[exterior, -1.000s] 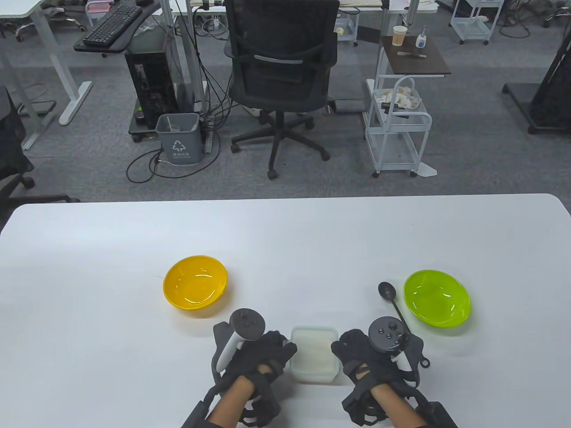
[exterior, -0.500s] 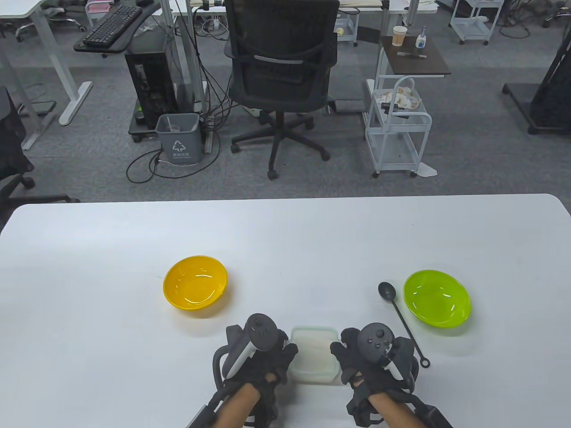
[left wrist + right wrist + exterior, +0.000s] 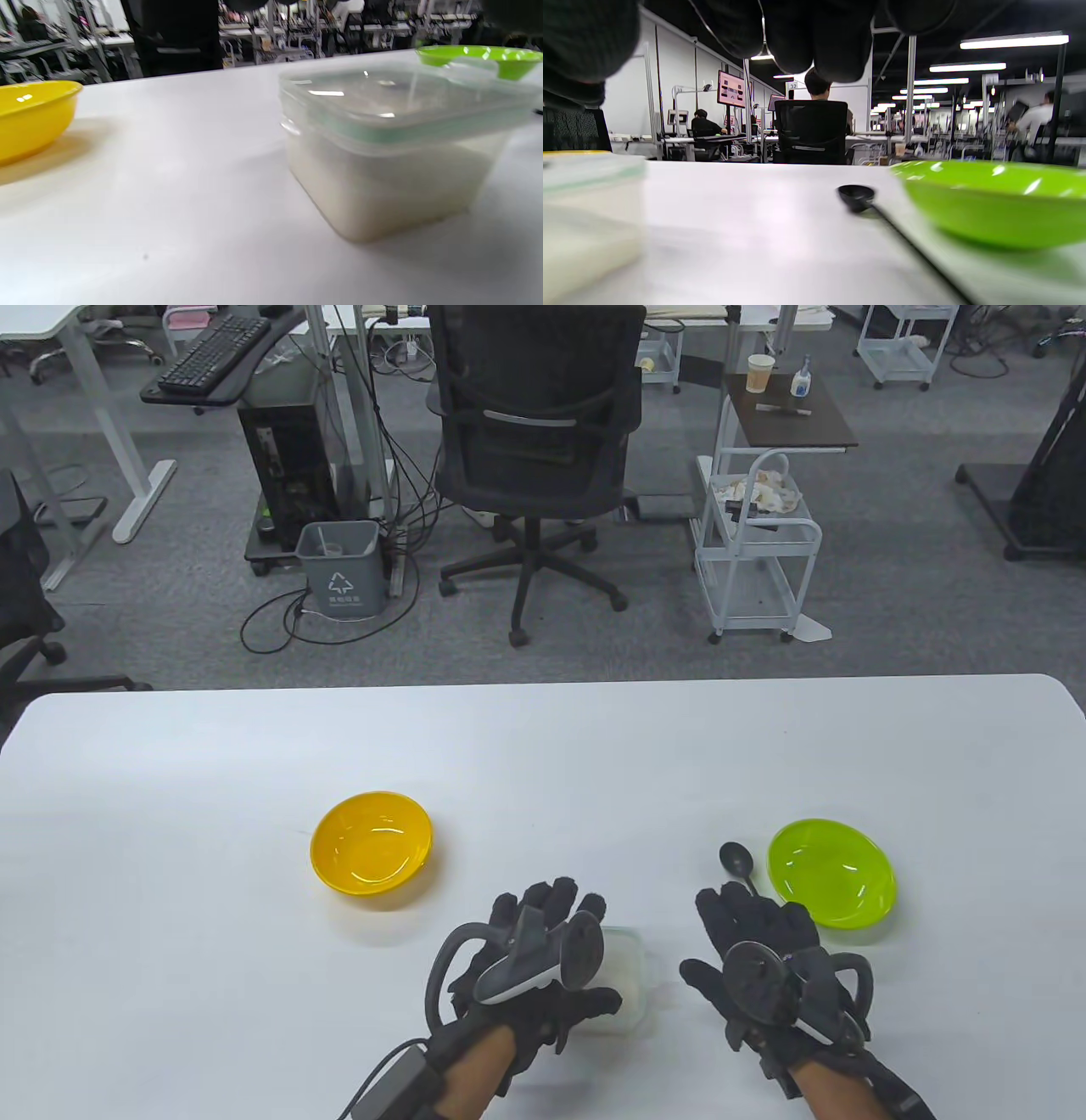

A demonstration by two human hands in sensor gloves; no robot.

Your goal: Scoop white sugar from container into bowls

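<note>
A clear lidded container of white sugar (image 3: 629,976) stands at the table's front middle, partly hidden by my left hand (image 3: 562,942). That hand is open with fingers stretched forward over the container's left side. In the left wrist view the container (image 3: 394,148) stands with its lid on and no fingers on it. My right hand (image 3: 723,935) is open and spread to the right of the container, covering the handle of a black spoon (image 3: 736,858). The spoon (image 3: 857,197) lies flat on the table beside the green bowl (image 3: 831,882). The yellow bowl (image 3: 371,840) stands to the left.
The white table (image 3: 543,746) stretches far behind the bowls. Both bowls look empty. An office chair (image 3: 534,432) and a wire cart (image 3: 755,551) stand on the floor beyond the far edge.
Both hands have let go of the container's sides and opened flat. The right hand moved right over the spoon handle. The left hand turned and reached forward.
</note>
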